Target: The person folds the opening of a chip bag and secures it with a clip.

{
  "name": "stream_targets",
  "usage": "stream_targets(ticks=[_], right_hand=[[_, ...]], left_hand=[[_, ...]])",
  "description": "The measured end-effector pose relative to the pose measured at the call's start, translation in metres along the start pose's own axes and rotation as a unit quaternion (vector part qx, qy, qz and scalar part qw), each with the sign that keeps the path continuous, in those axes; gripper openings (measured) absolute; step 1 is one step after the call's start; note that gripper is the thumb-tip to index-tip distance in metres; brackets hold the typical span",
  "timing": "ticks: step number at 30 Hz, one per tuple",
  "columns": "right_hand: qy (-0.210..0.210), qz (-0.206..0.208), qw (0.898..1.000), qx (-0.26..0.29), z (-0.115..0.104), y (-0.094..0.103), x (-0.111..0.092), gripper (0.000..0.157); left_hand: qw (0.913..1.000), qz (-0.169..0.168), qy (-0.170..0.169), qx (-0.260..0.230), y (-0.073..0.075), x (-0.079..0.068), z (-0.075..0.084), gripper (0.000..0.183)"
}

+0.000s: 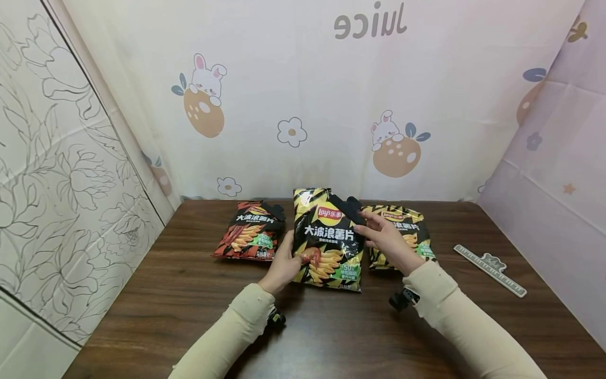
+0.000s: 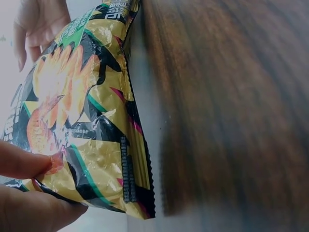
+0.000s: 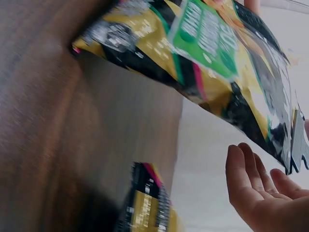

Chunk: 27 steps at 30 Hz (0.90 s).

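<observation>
Yellow-and-black foil is shining on the middle chip bag (image 1: 326, 247), which a person is holding up, printed front outward, above a dark wooden table (image 1: 189, 305). The left hand (image 1: 283, 263) is pinching the bag low on its left edge: the thumb is pressing on the front, beside the pictured chips, and most of the bag is extending upward and to the right of this grip. The right hand (image 1: 390, 242) is reaching to the diagonally opposite part, the upper right corner, where a black clip (image 1: 346, 209) is lying aslant along the bag's edge. In the right wrist view several of its fingers are curving loosely, spread a little and standing apart from the foil just below that corner; whether the thumb and a finger are pinching the clip, I cannot tell from here. To the left, near the left hand, a red-and-black chip bag (image 1: 251, 231) is resting on the table; to the right, partly behind the right hand, a second yellow-and-black bag (image 1: 400, 216) is resting. Farther right, a white strip (image 1: 490, 270) is lying obliquely on the wood.
</observation>
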State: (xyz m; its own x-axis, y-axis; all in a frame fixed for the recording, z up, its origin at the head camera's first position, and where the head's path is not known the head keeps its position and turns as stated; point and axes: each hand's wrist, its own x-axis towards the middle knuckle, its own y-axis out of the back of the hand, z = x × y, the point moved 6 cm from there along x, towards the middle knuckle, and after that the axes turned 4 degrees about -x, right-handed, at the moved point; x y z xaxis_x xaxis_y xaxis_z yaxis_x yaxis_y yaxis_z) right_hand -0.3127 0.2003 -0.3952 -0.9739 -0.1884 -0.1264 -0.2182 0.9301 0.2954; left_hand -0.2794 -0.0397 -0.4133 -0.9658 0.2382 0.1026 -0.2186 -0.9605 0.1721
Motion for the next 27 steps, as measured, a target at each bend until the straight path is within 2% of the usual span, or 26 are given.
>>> stream_targets(ticks=[2,6,13,16,22,27], right_hand=[[-0.007,-0.001,1.000,-0.001,0.003,-0.003,0.000,0.072],[-0.009,-0.008,1.000,-0.005,0.007,-0.009,-0.001,0.073],[-0.033,-0.021,0.999,-0.009,0.016,-0.016,-0.001,0.078],[-0.030,-0.031,0.999,-0.006,0.017,-0.018,0.000,0.081],[-0.030,-0.027,0.999,-0.004,0.017,-0.018,0.004,0.078],[-0.030,-0.008,1.000,-0.006,0.018,-0.016,0.009,0.072]], left_hand=[[1.0000,0.002,0.005,0.002,0.000,0.001,0.000,0.059],[0.9999,0.009,0.005,0.001,0.001,0.010,-0.016,0.060],[0.9994,0.022,0.026,-0.010,0.002,0.013,-0.018,0.059],[0.9987,0.031,0.038,-0.013,0.002,0.014,-0.020,0.058],[0.9980,0.046,0.039,-0.017,0.003,0.019,-0.021,0.058],[0.9974,0.051,0.046,-0.023,0.004,0.022,-0.020,0.059]])
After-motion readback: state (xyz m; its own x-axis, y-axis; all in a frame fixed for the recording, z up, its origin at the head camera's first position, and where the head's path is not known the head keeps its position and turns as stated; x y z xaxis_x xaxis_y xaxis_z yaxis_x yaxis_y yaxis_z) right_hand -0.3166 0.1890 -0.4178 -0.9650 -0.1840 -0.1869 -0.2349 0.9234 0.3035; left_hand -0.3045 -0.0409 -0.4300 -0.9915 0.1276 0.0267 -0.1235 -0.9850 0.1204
